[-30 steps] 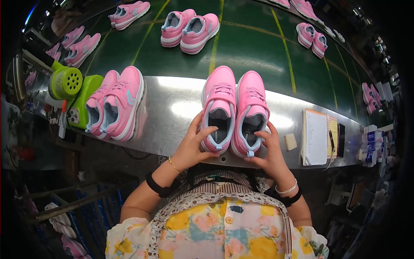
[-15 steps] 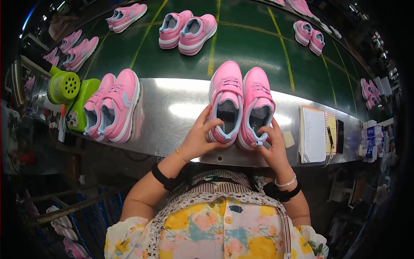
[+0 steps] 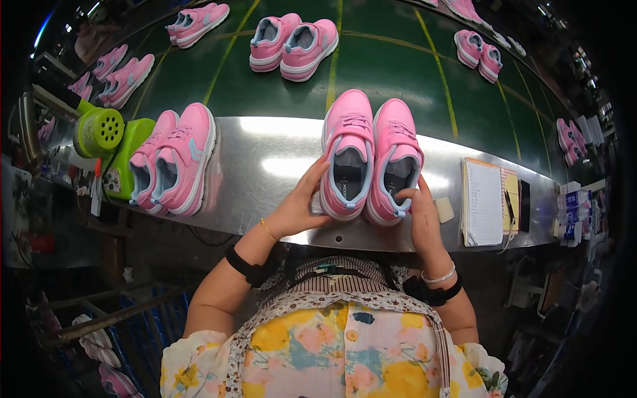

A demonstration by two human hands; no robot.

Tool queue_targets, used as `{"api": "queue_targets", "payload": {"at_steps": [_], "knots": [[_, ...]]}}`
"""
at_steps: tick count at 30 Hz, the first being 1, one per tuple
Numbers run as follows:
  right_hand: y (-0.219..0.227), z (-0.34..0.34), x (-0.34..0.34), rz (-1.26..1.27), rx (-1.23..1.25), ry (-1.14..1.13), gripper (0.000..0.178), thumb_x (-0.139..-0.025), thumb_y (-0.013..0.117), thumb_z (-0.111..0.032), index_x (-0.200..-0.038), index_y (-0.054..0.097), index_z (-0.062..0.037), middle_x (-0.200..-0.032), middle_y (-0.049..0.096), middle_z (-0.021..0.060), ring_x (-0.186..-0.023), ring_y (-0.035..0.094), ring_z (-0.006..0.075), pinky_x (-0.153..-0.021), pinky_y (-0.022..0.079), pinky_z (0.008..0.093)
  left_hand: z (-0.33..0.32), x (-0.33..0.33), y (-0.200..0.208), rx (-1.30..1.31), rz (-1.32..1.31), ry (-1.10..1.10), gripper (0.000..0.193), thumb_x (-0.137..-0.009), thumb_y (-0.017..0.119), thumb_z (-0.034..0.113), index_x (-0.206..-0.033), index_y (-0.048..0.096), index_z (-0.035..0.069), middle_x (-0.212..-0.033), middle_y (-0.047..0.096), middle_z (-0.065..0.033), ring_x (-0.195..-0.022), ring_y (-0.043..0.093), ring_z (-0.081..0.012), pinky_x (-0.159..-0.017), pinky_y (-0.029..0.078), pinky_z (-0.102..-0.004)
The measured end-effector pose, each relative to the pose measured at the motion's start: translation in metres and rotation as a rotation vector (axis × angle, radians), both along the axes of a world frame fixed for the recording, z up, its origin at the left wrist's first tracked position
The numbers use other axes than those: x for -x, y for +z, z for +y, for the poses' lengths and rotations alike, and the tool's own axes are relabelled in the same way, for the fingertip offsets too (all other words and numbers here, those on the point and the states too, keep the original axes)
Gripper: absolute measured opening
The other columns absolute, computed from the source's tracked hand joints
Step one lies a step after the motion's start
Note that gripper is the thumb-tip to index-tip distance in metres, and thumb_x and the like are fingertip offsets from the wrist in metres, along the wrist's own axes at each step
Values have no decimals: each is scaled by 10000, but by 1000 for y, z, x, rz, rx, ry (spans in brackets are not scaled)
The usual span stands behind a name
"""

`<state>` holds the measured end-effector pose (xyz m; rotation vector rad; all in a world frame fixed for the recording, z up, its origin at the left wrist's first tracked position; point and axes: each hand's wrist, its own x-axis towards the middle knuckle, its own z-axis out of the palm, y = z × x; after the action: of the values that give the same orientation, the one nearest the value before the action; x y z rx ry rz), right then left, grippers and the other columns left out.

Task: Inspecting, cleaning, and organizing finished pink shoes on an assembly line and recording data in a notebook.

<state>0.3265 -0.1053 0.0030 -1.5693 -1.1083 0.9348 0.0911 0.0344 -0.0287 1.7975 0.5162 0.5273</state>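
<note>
- A moment ago your left hand (image 3: 296, 209) had a finger inside the left shoe (image 3: 348, 156); that finger now lies along the shoe's outer side.
- Your left grip is spread wide, fingers against that side and thumb near the heel, so it seems to steady the shoe rather than pinch it.
- Your right hand (image 3: 425, 219) has the right shoe (image 3: 398, 156) by its outer collar: one digit bent over the rim, the others outside.
- Both shoes sit a little farther forward and right than a second ago, side by side, toes away from you; that suggests you are adjusting how the pair lies.
- Their heels are over the metal worktop (image 3: 265, 192), short of its near edge. The toes reach across the green belt (image 3: 391, 66); you cannot tell whether they touch it.
- To your left, bare metal runs as far as another pink pair (image 3: 186, 159).
- To your right, room is tighter: a pale block (image 3: 444, 209) sits just beside your hand, with a notebook (image 3: 483, 199) beyond.
- Ahead, the nearest belt pair (image 3: 308, 50) stands well apart.
</note>
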Motion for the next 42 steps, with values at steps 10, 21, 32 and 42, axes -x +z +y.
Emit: {"api": "queue_targets", "payload": {"at_steps": [10,21,32,42], "knots": [[-2,4,-9,550,175,-278,627,-949,405,-428,-1430,188,-90,-1352,357,146,-1207,407,234,-989,345,354,0,-19,9,808,-76,440,679,-881,548,175,-1428,163,59,-1430,282,-149,-1323,273,-237,-1089,204,-343],[-13,-25,15,398,-69,-88,860,-802,642,-147,-1451,81,-82,-1377,342,148,-1270,362,248,-1042,284,364,-36,-9,8,411,-211,210,910,-739,686,94,-1449,116,75,-1432,277,-138,-1316,288,-252,-1061,266,-345],[-37,-54,22,263,-219,2,931,-771,718,-237,-1442,84,-114,-1407,283,105,-1279,341,242,-1044,291,394,-53,8,-4,398,-204,126,1007,-671,710,30,-1455,82,98,-1505,126,-128,-1382,168,-249,-1101,203,-368],[-44,-54,21,315,-203,-6,932,-762,716,-204,-1443,89,-102,-1438,220,112,-1307,301,254,-1061,266,398,-52,6,-5,476,-220,137,1018,-691,699,-2,-1464,51,134,-1495,171,-111,-1356,239,-237,-1096,214,-370]]}}
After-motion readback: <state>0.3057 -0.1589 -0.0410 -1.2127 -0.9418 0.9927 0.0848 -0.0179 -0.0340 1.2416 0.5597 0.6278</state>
